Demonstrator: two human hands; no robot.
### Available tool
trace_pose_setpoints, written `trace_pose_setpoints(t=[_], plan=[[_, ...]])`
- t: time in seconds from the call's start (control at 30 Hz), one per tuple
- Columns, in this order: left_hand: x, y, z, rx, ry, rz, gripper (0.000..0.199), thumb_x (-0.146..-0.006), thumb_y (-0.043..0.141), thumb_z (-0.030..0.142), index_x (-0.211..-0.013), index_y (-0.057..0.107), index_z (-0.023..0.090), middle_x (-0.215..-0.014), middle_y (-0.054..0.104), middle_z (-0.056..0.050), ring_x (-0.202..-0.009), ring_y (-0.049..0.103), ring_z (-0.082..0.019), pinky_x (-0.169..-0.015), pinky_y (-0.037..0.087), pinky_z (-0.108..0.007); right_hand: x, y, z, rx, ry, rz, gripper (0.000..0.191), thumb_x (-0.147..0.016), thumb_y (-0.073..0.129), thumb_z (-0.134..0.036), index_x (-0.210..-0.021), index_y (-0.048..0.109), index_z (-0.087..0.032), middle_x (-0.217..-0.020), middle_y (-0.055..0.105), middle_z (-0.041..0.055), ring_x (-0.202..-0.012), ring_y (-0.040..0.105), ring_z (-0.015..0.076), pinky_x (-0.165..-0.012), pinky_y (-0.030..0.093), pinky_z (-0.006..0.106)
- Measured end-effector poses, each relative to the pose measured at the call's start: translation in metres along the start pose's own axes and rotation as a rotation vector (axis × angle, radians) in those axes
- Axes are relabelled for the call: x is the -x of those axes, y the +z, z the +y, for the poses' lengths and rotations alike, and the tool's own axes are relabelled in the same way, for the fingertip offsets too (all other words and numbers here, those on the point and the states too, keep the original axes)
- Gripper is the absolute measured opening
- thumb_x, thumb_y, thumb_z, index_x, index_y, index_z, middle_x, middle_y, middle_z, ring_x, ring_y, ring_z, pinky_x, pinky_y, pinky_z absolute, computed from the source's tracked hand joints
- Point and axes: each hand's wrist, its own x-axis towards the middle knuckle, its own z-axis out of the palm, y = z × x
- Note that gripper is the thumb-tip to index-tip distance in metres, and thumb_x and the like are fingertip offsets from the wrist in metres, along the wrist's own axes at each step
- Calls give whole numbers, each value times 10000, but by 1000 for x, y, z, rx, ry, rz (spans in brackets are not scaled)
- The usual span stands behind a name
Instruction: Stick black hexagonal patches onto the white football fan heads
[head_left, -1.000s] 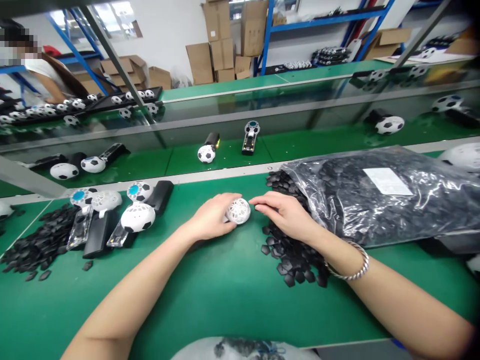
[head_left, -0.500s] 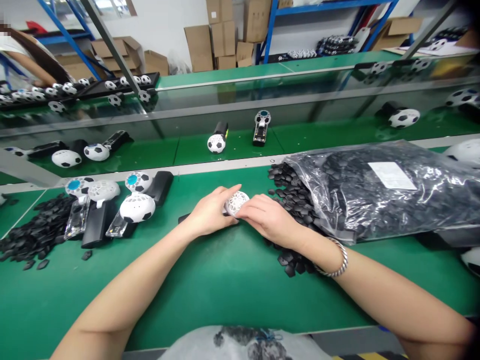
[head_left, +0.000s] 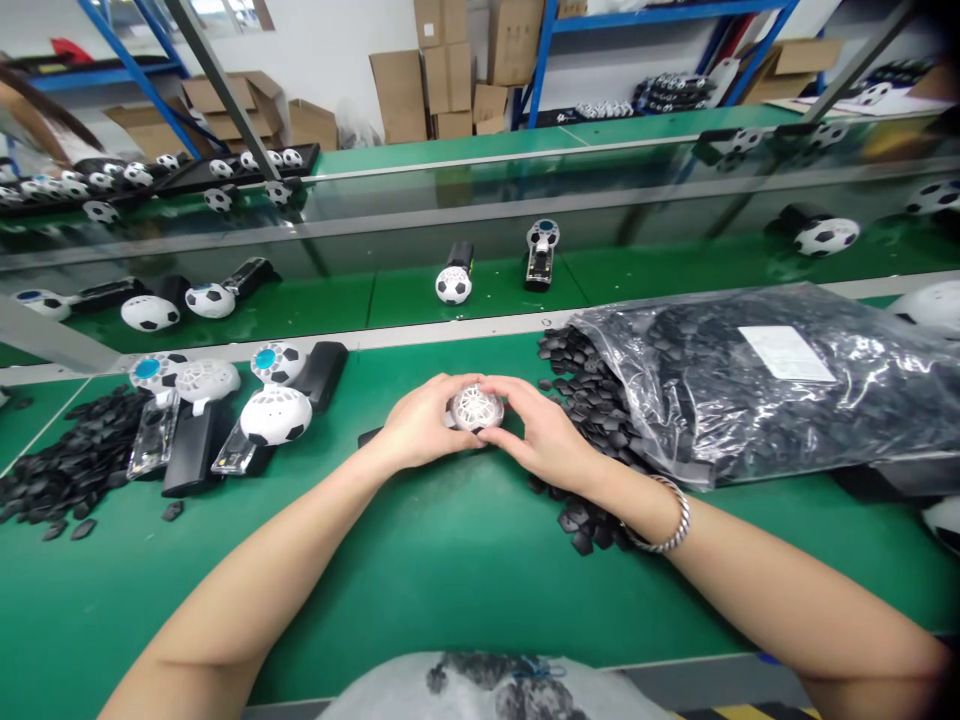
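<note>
Between my two hands is a white soccer-ball head with an open lattice face [head_left: 477,408], on a device whose dark handle shows partly behind my left wrist. My left hand [head_left: 424,425] grips the ball from the left, thumb below and fingers along the top. Curved round its right side, my right hand [head_left: 536,430] has thumb and fingertips on the rim. A spread of small black pentagon pieces [head_left: 592,400] lies just beyond my right hand, some of it under the forearm.
A clear plastic bag of black pieces [head_left: 697,400] lies at the right. Several soccer-ball devices [head_left: 276,415] and another pile of black pieces [head_left: 71,460] are at the left. Across the bench runs a green conveyor belt [head_left: 322,300] carrying more devices. A person's arm shows at far left.
My right hand has gone from pinching at the ball's face to clasping its right side. The ball's lattice now faces me more fully. Devices on the belt have shifted right.
</note>
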Motion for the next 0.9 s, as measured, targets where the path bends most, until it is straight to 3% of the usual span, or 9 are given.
trace_pose_setpoints(t=[0.43,0.67,0.8,0.9], plan=[[-3,-1,-4,120,-4,-18,648,-587,732,326,-1186,497,246,-1150,570,-32,-1016,552,-230,-873,446,-336,-4,2,3,-65,45,-5,350,-804,575,-266,-1130,467,-202,-1143,534,100,-1075,500,231,-876,470,409],[1,5,4,-10,-56,55,604,-617,703,365,-1181,503,285,-1031,592,-17,-897,583,-219,-769,483,-335,-6,5,-2,-121,115,23,350,-765,598,-248,-1087,481,-175,-1054,534,95,-1005,516,217,-825,486,380],[3,0,7,-107,-5,18,604,-656,661,329,-1223,460,277,-1168,566,-20,-1027,551,-239,-844,462,-349,-12,-19,11,-139,222,-4,221,-775,587,-243,-986,553,-186,-982,584,59,-920,567,181,-714,510,299],[1,-7,4,-249,28,16,597,-684,575,211,-1260,426,257,-1263,527,-29,-1100,518,-260,-912,417,-388,-15,-48,27,204,327,-4,98,-776,592,-229,-847,630,-174,-865,602,57,-800,582,177,-721,482,316]])
